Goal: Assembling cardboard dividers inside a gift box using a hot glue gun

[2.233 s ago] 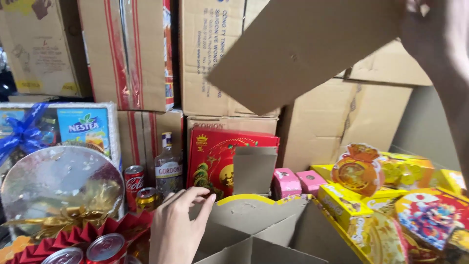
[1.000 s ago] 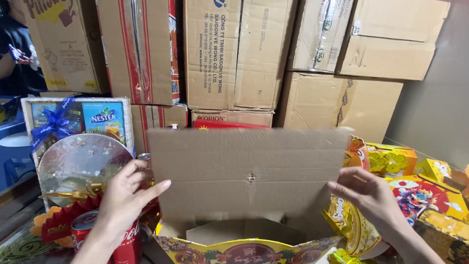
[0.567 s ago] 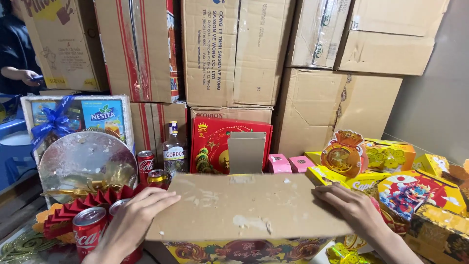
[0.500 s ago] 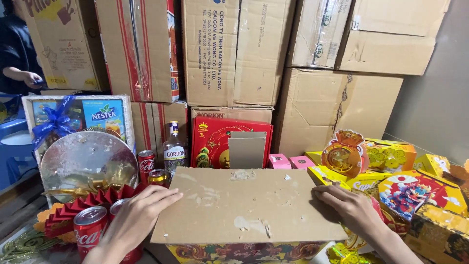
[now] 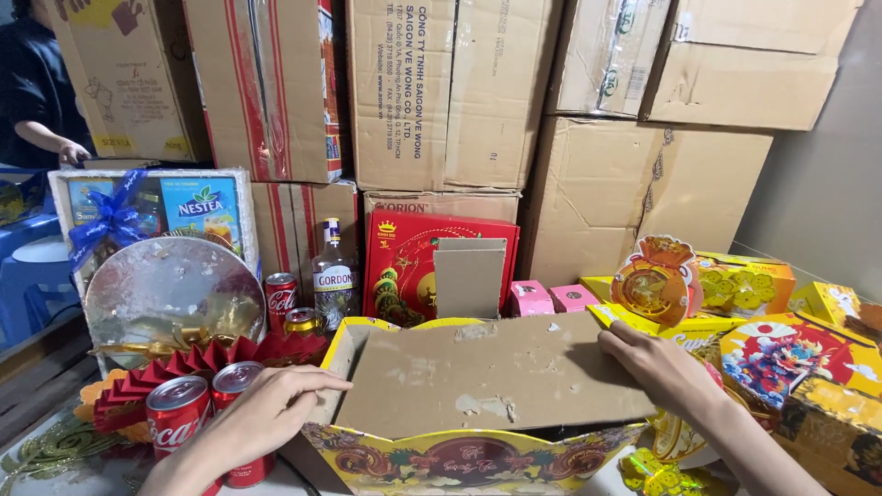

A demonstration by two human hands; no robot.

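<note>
Atop yellow box, cardboard sheet now lower, flatter

My left hand and right hand are bare, with no gloves, rings or watch. My forearms are uncovered too; no sleeve reaches into view. Fingernails are short and plain.

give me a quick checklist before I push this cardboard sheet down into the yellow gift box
1. Left hand on the cardboard sheet's left edge: ok.
2. Right hand on its right edge: ok.
3. Sheet level in the yellow gift box: not ok, it tilts, with the near edge over the front wall.
4. Space under the sheet free: cannot tell, hidden.
5. Red cans clear of the left hand: not ok, right beside it.
</note>
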